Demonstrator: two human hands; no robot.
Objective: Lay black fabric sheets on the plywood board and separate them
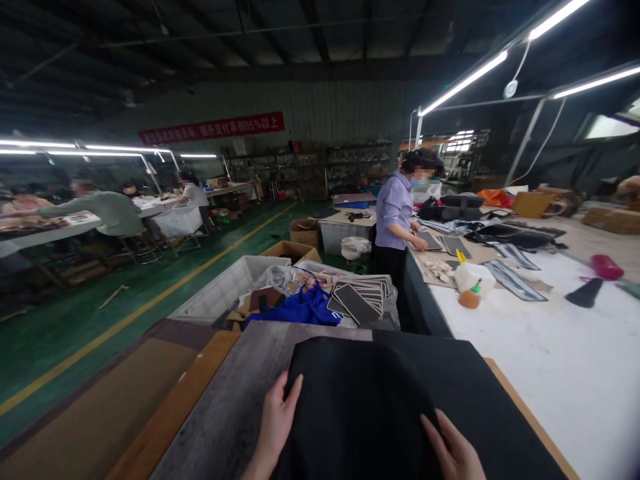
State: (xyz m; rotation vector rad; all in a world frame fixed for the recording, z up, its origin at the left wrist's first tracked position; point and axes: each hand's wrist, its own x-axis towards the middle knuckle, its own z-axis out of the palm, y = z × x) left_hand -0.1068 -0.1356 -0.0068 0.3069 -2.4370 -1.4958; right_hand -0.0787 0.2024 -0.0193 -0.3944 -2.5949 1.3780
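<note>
Resting on a sheet of black fabric (pixel 380 407), both hands lie flat with their fingers open and gripping nothing. The left hand (pixel 277 420) sits at the fabric's left edge, fingertips (pixel 295 383) on the cloth and the palm partly over the grey board (pixel 235 400) beneath. The right hand (pixel 453 450) lies further right on the fabric, near the bottom of the view, fingers stretched out. The fabric covers most of the grey board, which lies on the desk directly in front of the person, with a wooden board (pixel 165 420) just beside it on the left.

Beyond the board stands a white bin (pixel 220 293) holding blue cloth (pixel 300 308) and a stack of dark flat pieces (pixel 363 297). To the right runs a long white desk (pixel 550 360) carrying a white bottle (pixel 474 277) and dark strips (pixel 515 281). A person in a lilac shirt (pixel 395 210) stands at its far end, hands on the desk.
</note>
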